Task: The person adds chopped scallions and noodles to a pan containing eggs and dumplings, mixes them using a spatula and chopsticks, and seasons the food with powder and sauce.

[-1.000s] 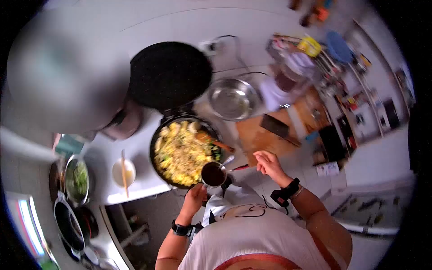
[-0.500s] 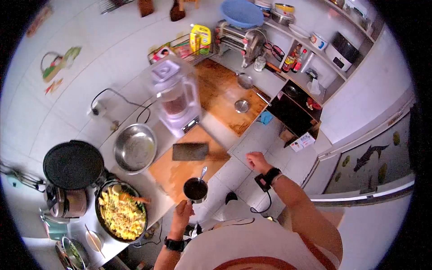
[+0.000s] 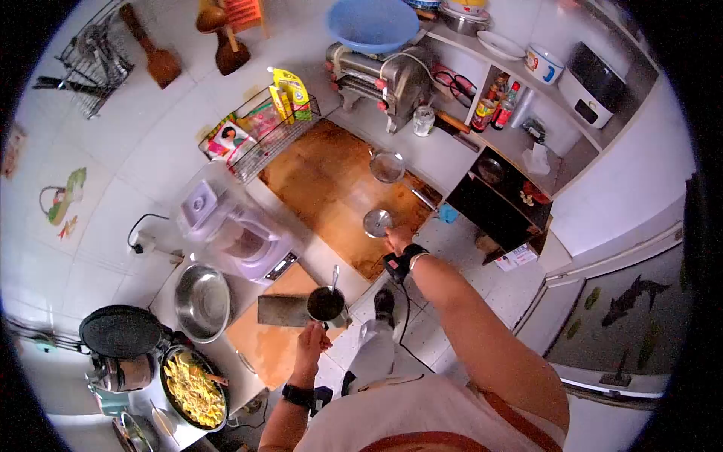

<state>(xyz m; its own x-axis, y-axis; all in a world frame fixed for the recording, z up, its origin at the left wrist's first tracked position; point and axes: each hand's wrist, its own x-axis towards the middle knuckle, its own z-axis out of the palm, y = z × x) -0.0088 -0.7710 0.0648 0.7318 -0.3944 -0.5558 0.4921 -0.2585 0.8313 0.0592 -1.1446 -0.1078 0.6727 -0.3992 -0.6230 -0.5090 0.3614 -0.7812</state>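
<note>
My left hand is closed round the handle of a metal mug filled with something dark. A spoon stands up in the mug. Below the mug, a cleaver lies on the light cutting board. My right hand reaches out to a small metal bowl over the dark wooden board, its fingers closed at the rim. Just beyond that bowl lies a metal strainer on the same board.
A blender with brown contents stands by the wall. Near it are a steel basin and an open electric pan of yellow food. A pasta machine sits at the back. An open shelf is at the right.
My right hand has moved forward from above the floor to the small metal bowl. The view has shifted toward the wooden board, and my left hand still holds the mug.
</note>
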